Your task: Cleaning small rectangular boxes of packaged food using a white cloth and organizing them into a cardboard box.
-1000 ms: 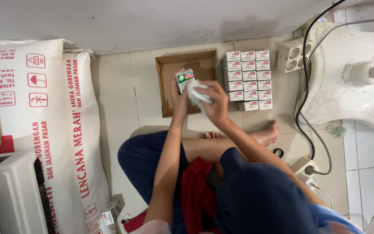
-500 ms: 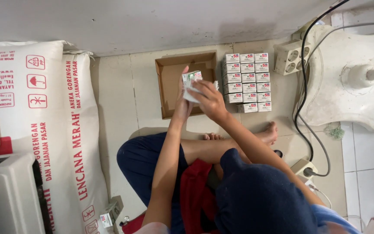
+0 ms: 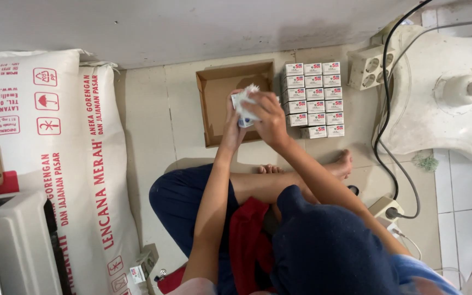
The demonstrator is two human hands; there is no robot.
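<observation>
A big white sack (image 3: 45, 158) fills the left of the frame. At upper centre sits an open cardboard tray (image 3: 214, 104) – stacked small boxes (image 3: 312, 99) just right. Left hand (image 3: 231, 123) and right hand (image 3: 269, 117) both clasp one small box (image 3: 245, 106) over the tray; it could slip, knocking the stack.

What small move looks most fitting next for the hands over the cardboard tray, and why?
Probably lowering the small box into the open brown tray. Both the left hand and right hand hold it right above the tray, which looks bare inside, while a neat block of similar boxes sits beside it.
</observation>
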